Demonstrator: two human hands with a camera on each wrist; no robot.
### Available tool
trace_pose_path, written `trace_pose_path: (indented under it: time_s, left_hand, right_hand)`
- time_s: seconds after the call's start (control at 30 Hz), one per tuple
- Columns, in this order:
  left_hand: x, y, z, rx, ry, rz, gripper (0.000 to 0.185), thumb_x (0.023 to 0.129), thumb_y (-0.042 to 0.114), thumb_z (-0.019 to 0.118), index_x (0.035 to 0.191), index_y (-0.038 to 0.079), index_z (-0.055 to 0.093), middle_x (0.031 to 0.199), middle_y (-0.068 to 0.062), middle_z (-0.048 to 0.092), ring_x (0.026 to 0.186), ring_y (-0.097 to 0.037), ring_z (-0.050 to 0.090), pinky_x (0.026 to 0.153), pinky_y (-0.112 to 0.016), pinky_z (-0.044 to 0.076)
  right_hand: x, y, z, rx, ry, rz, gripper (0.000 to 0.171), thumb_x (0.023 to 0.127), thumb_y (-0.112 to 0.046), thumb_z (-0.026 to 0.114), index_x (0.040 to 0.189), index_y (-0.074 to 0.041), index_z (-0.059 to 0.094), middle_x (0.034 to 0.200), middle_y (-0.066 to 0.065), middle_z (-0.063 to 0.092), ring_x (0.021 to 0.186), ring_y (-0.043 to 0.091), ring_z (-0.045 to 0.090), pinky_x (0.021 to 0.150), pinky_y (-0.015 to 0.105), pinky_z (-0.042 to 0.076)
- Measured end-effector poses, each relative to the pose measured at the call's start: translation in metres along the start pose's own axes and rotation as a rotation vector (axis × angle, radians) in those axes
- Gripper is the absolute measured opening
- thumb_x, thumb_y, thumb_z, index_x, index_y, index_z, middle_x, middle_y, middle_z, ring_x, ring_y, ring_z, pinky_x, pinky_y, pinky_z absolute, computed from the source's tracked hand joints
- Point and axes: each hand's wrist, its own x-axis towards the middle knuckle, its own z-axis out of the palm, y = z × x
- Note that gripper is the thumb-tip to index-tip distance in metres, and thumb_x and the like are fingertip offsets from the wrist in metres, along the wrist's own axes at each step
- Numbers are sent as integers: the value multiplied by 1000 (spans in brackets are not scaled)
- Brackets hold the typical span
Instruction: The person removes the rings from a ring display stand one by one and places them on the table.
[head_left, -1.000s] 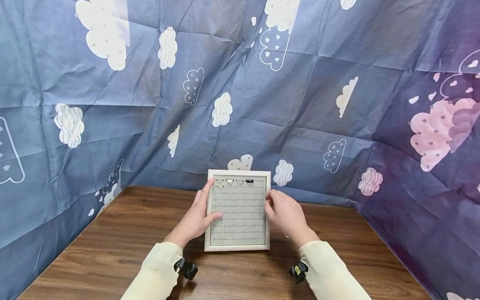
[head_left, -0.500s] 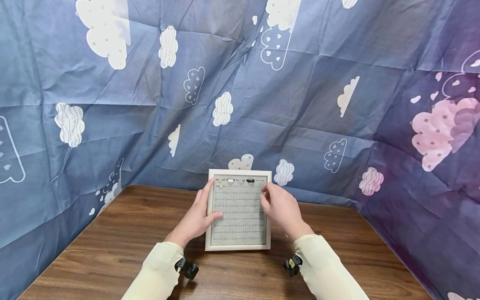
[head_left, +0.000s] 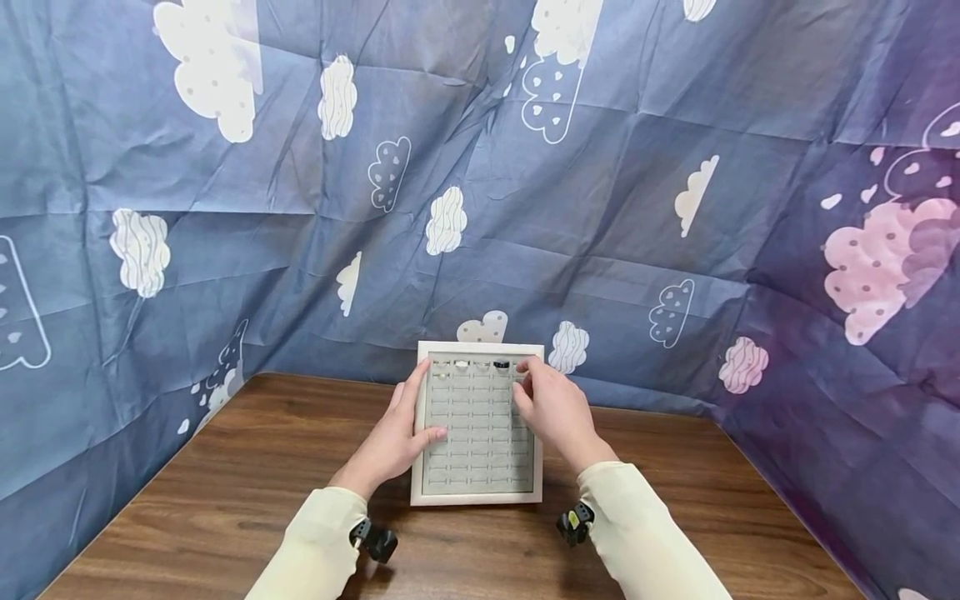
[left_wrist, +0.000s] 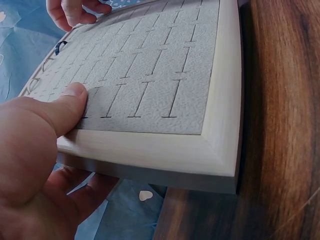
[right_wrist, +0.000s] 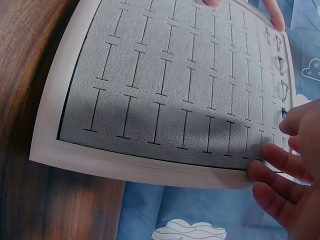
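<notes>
A white-framed ring display board (head_left: 480,425) with grey slotted padding stands leaning back on the table. My left hand (head_left: 393,429) grips its left edge, the thumb on the padding and other fingers behind, as the left wrist view shows. Several rings sit along the top row, among them a white ring (head_left: 461,364) and a dark ring (head_left: 501,365); another ring (head_left: 441,376) is just below at the left. My right hand (head_left: 555,408) is at the top right corner, its fingertips by the last top slot beside the dark ring. Whether they pinch anything is hidden.
The brown wooden table (head_left: 225,483) extends around the board. Behind and at both sides hangs a blue cloth (head_left: 592,225) printed with clouds. A small black wrist camera (head_left: 575,523) is strapped to my right sleeve, another one (head_left: 375,540) to the left.
My right hand has moved from the board's right edge up and left to the top right slot. The left hand keeps its grip, and the board stays in place.
</notes>
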Motion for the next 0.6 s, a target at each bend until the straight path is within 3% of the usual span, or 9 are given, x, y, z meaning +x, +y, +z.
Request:
trace_pose_path:
  time_s: [0.6]
  left_hand:
    - [0, 0, 1, -13, -2, -4, 113, 96, 11, 82, 175, 33, 4, 158, -22, 40, 115, -30, 67, 108, -54, 51]
  right_hand:
    - [7, -15, 1, -1, -23, -11, 26, 106, -25, 65, 129, -13, 65, 84, -2, 66, 72, 20, 60, 69, 45, 52]
